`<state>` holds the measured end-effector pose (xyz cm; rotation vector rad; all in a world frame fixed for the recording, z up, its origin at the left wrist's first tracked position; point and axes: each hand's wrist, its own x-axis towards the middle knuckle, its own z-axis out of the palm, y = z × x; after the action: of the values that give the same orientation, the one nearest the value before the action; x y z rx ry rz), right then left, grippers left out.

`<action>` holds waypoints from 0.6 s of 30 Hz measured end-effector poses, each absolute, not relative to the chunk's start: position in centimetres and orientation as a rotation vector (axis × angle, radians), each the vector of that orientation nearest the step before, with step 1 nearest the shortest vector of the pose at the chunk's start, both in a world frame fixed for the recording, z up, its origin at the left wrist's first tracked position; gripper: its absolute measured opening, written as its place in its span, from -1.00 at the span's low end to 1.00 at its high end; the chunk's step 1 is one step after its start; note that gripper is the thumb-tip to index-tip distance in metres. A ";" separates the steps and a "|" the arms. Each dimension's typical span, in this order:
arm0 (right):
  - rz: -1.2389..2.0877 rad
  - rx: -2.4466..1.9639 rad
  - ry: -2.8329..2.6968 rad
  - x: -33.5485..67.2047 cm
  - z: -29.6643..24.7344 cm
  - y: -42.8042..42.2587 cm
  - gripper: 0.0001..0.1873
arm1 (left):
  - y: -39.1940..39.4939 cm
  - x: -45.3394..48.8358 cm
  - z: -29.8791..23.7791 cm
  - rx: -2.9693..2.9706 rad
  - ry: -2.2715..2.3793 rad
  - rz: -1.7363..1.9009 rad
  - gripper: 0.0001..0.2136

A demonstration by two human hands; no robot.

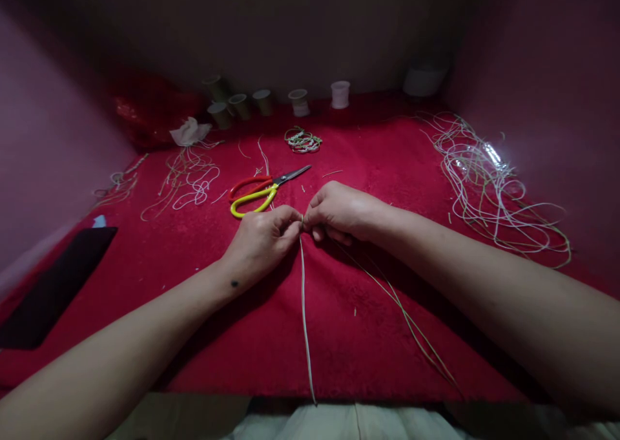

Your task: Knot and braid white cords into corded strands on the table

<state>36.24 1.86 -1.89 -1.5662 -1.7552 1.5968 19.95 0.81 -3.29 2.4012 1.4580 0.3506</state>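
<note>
Left hand [264, 238], right hand [339, 209] — fingertips of both pinched on cord [304, 304], running to 6 o'clock. Judged light, limp, perhaps slippery — best held short, between fingertips.

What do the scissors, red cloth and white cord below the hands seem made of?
Scissors: blades look like steel, grey with a dull sheen; handles probably plastic, smooth red and yellow.
Red cloth: likely woven fabric, with soft creases and a faint pattern.
White cord: seemingly smooth textile cord, thin and gently curved; cotton or synthetic, I can't tell.
</note>
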 end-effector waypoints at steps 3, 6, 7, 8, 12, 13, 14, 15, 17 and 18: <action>1.597 -1.561 -1.767 36.3 -1.9 1.9 -0.76 | 0.7 19.9 -3.2 2.362 1.444 0.348 -0.78; 1.594 -1.567 -1.779 36.3 -2.0 2.0 -0.76 | 0.7 19.9 -3.2 2.377 1.426 0.360 -0.79; 1.596 -1.565 -1.780 36.3 -2.0 2.0 -0.76 | 0.8 19.9 -3.2 2.380 1.427 0.360 -0.79; 1.599 -1.564 -1.781 36.3 -2.0 2.0 -0.76 | 0.8 19.9 -3.2 2.380 1.429 0.360 -0.79; 1.592 -1.529 -1.830 36.7 -2.0 1.9 -0.77 | 0.9 19.8 -3.4 2.407 1.397 0.409 -0.81; 1.582 -1.526 -1.859 36.9 -1.9 2.0 -0.76 | 0.9 19.8 -3.4 2.414 1.387 0.431 -0.81; 1.571 -1.527 -1.894 37.1 -1.7 2.0 -0.77 | 0.9 19.8 -3.5 2.418 1.380 0.448 -0.82; 1.560 -1.531 -1.932 37.5 -1.5 2.1 -0.78 | 1.0 19.7 -3.5 2.417 1.374 0.460 -0.82; 1.496 -1.559 -2.015 38.3 -0.9 2.5 -0.81 | 1.0 19.7 -3.6 2.410 1.368 0.473 -0.83; 1.395 -1.602 -2.056 38.7 -0.6 2.7 -0.83 | 0.9 19.7 -3.7 2.403 1.367 0.479 -0.83</action>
<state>38.70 2.67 -0.61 -1.6019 -2.0561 1.3954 19.68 0.94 -3.68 2.4027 1.3666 0.4788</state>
